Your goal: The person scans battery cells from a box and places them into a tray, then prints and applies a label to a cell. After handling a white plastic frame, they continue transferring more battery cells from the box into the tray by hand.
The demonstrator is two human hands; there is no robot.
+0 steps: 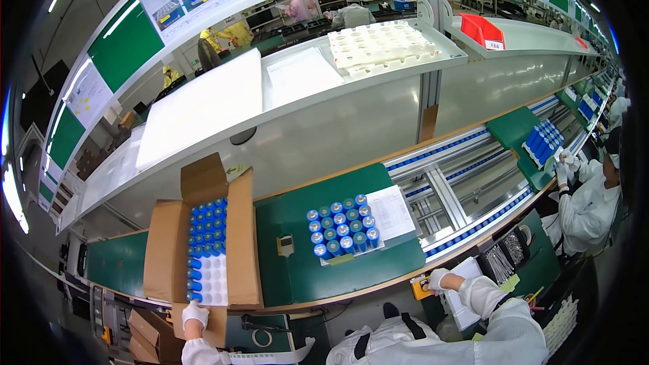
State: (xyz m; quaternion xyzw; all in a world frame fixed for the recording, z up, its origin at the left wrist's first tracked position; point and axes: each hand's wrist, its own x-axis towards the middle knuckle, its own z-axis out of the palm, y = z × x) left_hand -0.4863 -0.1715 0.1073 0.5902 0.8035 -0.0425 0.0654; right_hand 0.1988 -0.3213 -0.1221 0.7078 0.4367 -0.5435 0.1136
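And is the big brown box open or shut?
The cardboard box is open: its flaps are spread, and blue cylinders and a white tray show inside.

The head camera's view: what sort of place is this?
Probably a factory assembly line, perhaps for battery packs. A roller conveyor runs between green boards, blue battery-like cylinders stand in a block, and a co-worker in white is at another block.
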